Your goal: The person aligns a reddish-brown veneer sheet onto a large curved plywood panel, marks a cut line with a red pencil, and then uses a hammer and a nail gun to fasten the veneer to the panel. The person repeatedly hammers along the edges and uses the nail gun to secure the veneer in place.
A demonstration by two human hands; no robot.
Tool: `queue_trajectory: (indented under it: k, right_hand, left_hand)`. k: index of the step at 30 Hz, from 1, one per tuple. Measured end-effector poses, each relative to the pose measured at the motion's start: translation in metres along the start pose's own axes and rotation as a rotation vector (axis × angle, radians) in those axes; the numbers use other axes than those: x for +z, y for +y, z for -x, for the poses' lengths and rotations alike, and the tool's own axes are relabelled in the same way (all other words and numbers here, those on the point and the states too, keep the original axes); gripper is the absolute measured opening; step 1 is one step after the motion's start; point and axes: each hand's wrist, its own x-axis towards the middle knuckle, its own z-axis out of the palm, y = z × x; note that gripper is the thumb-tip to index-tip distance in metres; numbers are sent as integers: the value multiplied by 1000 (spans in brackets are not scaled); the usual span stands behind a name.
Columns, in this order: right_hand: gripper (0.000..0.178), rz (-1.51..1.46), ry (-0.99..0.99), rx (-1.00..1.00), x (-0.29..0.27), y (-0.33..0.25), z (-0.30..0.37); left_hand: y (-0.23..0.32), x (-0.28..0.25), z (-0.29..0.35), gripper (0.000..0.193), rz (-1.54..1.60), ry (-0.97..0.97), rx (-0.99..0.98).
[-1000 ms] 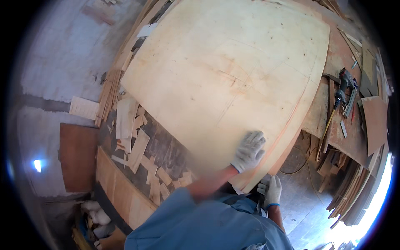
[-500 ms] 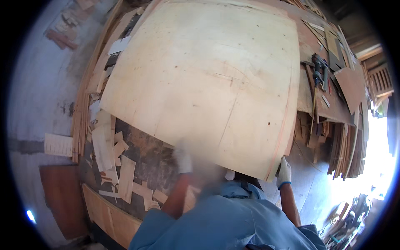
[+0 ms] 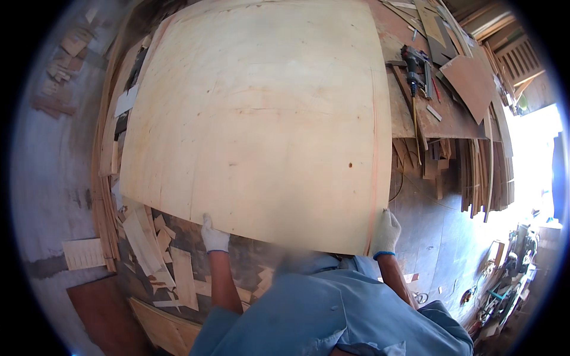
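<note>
Head view: left hand (image 3: 215, 237), earlier flat on the plywood sheet (image 3: 255, 124), now grips its near edge; right hand (image 3: 386, 233) grips its corner. Power tool (image 3: 411, 64): one.

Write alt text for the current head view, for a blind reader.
A gloved left hand holds the near edge of a large pale wooden sheet, and the gloved right hand holds its right edge near the corner. Wood scraps lie at lower left; a handheld power tool lies at upper right.
</note>
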Motion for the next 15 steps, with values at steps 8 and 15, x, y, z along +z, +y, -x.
queue_trajectory:
  k: [8,15]
  right_hand:
    - [30,83,-25,-189,53,-50,-78]
    - [41,473,17,-227,64,-9,-111]
  left_hand:
    - [-17,51,-63,50,-48,131,43]
    - [-16,47,-77,51,-101,104,20]
